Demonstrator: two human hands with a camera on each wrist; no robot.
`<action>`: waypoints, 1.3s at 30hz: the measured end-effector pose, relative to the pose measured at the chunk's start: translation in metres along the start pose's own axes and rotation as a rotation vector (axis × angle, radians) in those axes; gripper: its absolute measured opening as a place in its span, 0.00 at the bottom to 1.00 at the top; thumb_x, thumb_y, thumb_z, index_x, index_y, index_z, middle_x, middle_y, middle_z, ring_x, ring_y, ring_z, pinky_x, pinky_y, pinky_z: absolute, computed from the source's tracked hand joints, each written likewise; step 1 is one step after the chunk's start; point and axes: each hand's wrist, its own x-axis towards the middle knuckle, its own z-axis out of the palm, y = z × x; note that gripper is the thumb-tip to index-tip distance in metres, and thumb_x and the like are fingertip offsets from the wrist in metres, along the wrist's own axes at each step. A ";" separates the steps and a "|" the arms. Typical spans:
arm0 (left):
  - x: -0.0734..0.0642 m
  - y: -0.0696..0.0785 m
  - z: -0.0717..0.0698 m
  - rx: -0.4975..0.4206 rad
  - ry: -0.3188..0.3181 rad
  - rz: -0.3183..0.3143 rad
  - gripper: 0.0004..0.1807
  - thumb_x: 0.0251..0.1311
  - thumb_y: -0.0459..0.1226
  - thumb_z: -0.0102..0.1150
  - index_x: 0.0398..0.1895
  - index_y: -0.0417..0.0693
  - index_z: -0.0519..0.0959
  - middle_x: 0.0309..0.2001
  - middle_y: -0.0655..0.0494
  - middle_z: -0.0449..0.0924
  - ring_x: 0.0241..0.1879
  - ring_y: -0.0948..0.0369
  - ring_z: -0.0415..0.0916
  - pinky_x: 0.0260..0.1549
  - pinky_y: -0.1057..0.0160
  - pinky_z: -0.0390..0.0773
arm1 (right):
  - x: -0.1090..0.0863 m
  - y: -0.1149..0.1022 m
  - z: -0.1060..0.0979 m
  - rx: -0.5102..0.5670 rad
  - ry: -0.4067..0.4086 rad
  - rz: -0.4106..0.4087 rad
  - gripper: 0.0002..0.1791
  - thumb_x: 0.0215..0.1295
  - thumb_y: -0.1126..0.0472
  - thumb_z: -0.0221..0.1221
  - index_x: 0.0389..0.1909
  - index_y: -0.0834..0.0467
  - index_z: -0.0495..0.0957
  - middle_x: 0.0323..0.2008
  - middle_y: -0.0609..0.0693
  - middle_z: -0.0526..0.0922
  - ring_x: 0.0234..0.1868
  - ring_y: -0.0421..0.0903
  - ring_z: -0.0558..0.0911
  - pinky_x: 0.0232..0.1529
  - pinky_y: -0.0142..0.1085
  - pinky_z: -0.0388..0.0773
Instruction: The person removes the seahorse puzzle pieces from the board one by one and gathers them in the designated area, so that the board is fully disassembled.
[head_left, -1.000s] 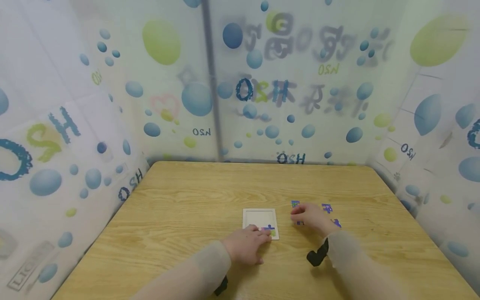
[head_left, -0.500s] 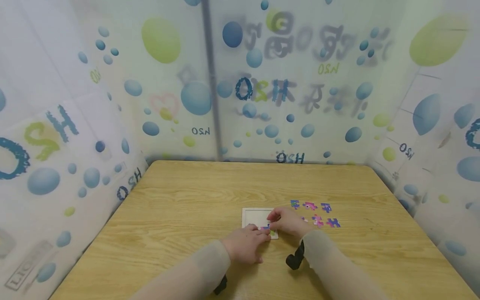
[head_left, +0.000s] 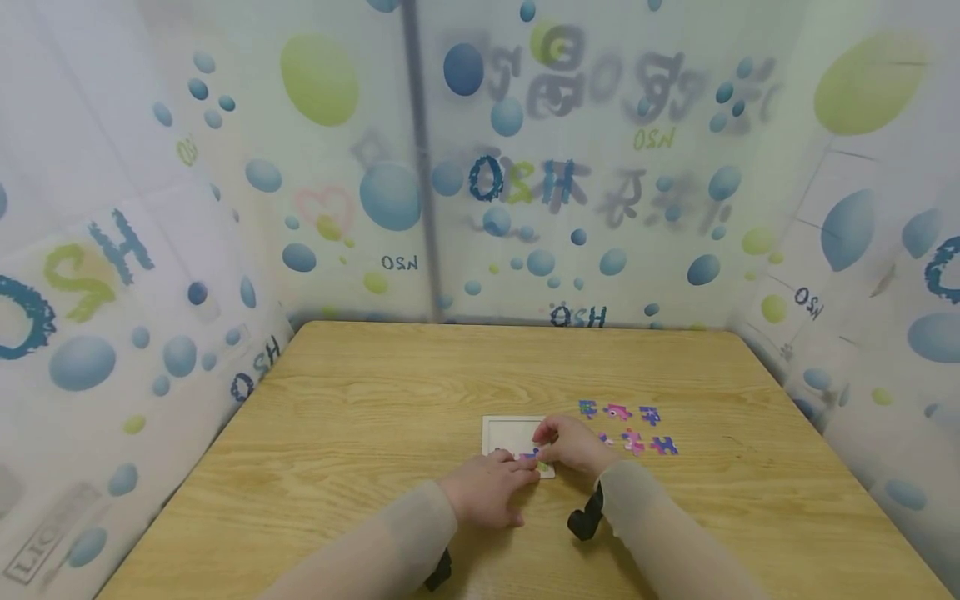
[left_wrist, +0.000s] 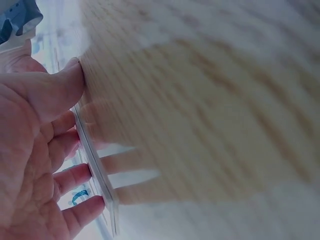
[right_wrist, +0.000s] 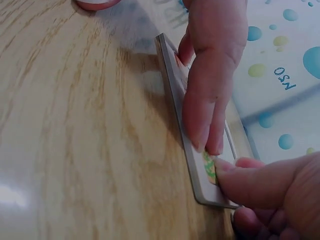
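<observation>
Apparently six loose pieces (head_left: pixel 632 442), one tray (head_left: pixel 486 433)

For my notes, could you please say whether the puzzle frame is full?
Not full: the frame is bare at its far side, with pieces nearer.

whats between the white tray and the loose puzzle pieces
The right hand, partly over the white tray, and beyond it a strip of bare table, both in the head view.

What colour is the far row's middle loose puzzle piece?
The middle piece is mostly pink, with a whitish spot; the head view shows it best.
</observation>
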 end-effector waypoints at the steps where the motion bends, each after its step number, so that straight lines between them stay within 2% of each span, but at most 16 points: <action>1: 0.000 0.000 0.000 0.003 -0.001 0.001 0.35 0.59 0.55 0.60 0.69 0.57 0.67 0.72 0.63 0.59 0.68 0.57 0.60 0.62 0.59 0.67 | 0.000 0.000 0.000 0.002 0.000 0.002 0.12 0.53 0.73 0.66 0.36 0.58 0.78 0.36 0.49 0.78 0.39 0.47 0.75 0.46 0.42 0.74; 9: -0.003 -0.001 0.000 0.009 0.002 0.018 0.35 0.61 0.56 0.58 0.70 0.56 0.66 0.72 0.62 0.58 0.68 0.57 0.59 0.63 0.58 0.66 | 0.000 0.001 0.000 -0.008 0.002 -0.003 0.11 0.53 0.73 0.66 0.36 0.58 0.78 0.36 0.48 0.79 0.40 0.46 0.75 0.47 0.42 0.73; 20: -0.009 -0.006 0.000 -0.021 0.000 0.055 0.35 0.64 0.55 0.54 0.71 0.50 0.64 0.73 0.56 0.57 0.71 0.55 0.56 0.68 0.61 0.57 | 0.001 0.002 0.000 -0.014 0.003 -0.005 0.11 0.54 0.73 0.66 0.35 0.58 0.78 0.36 0.49 0.78 0.39 0.47 0.75 0.47 0.43 0.72; 31: -0.019 -0.010 -0.001 -0.001 0.019 0.096 0.35 0.65 0.53 0.54 0.70 0.46 0.64 0.73 0.53 0.57 0.70 0.55 0.56 0.67 0.61 0.58 | 0.002 0.001 0.001 -0.002 0.004 -0.009 0.11 0.53 0.72 0.66 0.35 0.58 0.78 0.35 0.49 0.77 0.38 0.46 0.74 0.46 0.42 0.72; 39: -0.026 -0.014 0.002 -0.027 0.022 0.082 0.35 0.65 0.53 0.54 0.70 0.48 0.65 0.73 0.55 0.57 0.70 0.53 0.57 0.67 0.58 0.59 | 0.003 0.002 0.001 -0.015 0.004 0.005 0.11 0.54 0.71 0.66 0.35 0.58 0.78 0.35 0.49 0.77 0.38 0.47 0.73 0.46 0.43 0.72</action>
